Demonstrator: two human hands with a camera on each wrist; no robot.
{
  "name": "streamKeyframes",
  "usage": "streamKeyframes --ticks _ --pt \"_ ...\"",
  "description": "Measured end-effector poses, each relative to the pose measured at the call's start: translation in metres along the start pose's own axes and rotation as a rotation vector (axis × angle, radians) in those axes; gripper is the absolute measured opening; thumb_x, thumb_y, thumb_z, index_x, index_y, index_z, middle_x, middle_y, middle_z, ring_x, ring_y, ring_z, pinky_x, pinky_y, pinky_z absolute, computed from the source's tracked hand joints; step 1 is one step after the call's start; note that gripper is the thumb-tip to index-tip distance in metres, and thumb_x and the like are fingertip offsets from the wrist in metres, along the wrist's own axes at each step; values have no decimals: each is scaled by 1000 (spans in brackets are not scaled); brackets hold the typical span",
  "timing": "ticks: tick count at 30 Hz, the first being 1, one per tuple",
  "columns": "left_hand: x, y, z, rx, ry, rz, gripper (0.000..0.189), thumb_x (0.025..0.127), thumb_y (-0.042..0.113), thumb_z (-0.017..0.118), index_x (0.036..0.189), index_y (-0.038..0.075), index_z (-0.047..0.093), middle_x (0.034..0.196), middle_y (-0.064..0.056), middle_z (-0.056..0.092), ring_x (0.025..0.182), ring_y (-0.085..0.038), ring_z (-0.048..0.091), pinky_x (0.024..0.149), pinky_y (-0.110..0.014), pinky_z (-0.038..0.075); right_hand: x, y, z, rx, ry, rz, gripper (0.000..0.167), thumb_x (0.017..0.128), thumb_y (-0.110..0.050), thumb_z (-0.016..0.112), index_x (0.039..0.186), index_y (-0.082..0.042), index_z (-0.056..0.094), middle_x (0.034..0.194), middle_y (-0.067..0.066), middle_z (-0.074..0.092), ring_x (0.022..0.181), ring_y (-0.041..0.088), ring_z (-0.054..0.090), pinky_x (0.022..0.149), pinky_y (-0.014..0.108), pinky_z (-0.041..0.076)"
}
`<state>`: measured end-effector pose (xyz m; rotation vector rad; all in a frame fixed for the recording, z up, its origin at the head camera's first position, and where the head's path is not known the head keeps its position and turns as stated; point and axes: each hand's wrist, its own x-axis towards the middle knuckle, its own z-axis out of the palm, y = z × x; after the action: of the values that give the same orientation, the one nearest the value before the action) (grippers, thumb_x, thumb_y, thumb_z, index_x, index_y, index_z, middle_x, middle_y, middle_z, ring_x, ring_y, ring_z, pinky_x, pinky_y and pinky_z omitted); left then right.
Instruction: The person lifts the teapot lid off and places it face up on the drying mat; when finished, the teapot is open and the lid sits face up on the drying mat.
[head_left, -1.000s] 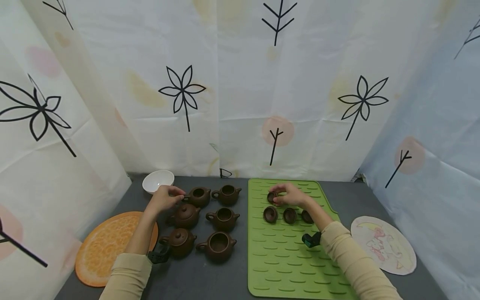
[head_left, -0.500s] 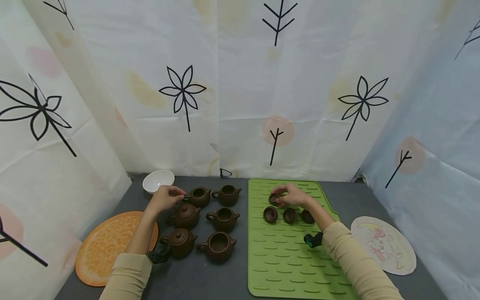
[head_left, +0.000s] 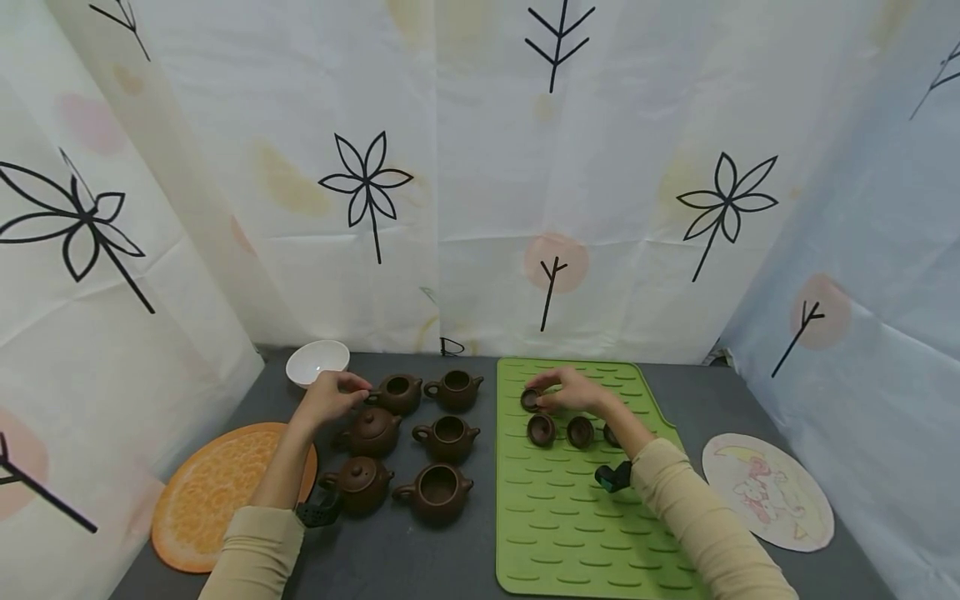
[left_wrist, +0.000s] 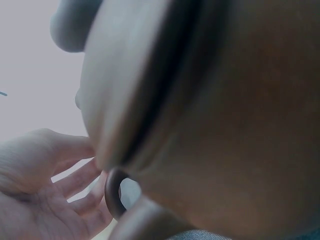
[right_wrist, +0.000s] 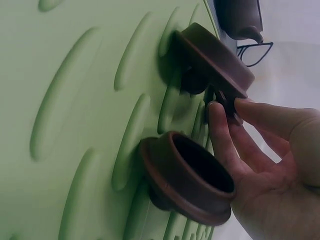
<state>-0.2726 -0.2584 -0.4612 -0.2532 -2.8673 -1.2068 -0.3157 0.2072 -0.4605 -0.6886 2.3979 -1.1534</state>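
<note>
In the head view my left hand pinches the handle of the lidless brown teapot at the back left. A lidded teapot fills the left wrist view and hides those fingertips. Over the green mat, my right hand pinches a small upturned brown teapot lid between thumb and fingers. Just in front, an upturned lid lies beside another lid, and a third is partly covered by my wrist. Two upturned lids overlap the pinched one in the right wrist view, including a near lid.
The ridged green mat covers the right of the dark table. Lidded teapots and open ones stand left of it. A white bowl sits behind, an orange round mat far left, a pale printed mat right.
My right hand shifts slightly right, then left with the lid, which now sits just behind the leftmost lid of the front row. The left hand keeps its place at the teapot handle.
</note>
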Motion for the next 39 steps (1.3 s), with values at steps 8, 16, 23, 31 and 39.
streamKeyframes --ticks 8,16,23,31,39 --pt "-1 0 0 2 1 -21 19 103 5 70 115 -7 78 111 -27 78 87 -27 75 74 -41 62 5 -3 3 37 -6 19 40 107 1 61 146 13 58 144 36 62 107 38 78 91 42 67" --pt "-1 -2 -1 10 -4 -6 19 103 6 70 116 -6 79 112 -26 78 85 -24 74 73 -35 60 5 -4 3 65 -13 31 43 109 -2 58 149 13 54 146 39 59 105 34 78 91 43 67" --pt "-8 -7 -5 17 10 -7 22 103 10 72 118 -5 78 116 -27 79 85 -23 74 72 -31 58 4 0 2 53 -8 11 45 109 -3 57 151 14 51 147 43 55 107 39 78 91 44 67" --pt "-26 -11 -11 33 28 -60 24 105 16 72 120 -1 79 122 -25 77 95 -28 76 79 -38 60 2 -2 -3 58 -14 -5 48 110 -4 56 153 15 48 145 43 54 110 43 76 92 46 68" --pt "-44 -8 -14 47 42 -24 22 104 16 73 118 0 81 117 -21 80 111 -39 74 82 -40 60 -4 -13 -18 10 7 -45 47 111 -9 55 153 12 50 150 45 50 124 53 69 104 58 61"
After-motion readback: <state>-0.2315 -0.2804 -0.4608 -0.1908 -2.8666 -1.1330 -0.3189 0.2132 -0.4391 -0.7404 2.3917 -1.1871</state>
